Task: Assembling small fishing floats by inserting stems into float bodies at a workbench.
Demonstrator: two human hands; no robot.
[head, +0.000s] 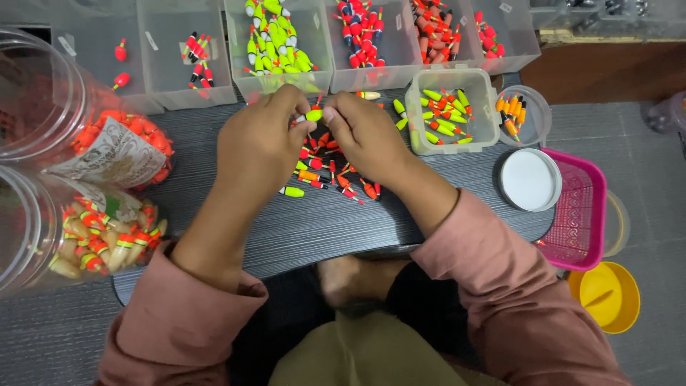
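Note:
My left hand (257, 139) and my right hand (364, 132) meet over a dark wooden board (307, 229). Together their fingertips pinch a small yellow-green fishing float (314, 114) between them. Under and between the hands lies a loose pile of small floats (325, 171), orange, red and yellow-green. One yellow-green float (291, 191) lies apart at the pile's near left edge. Both forearms wear pink sleeves.
A row of clear bins (286, 43) with sorted floats lines the far edge. Two big clear jars (78, 193) of floats lie at the left. At the right are a small clear box (450, 111), a round tub (525, 114), a white lid (529, 179), a pink basket (579, 214) and a yellow lid (607, 294).

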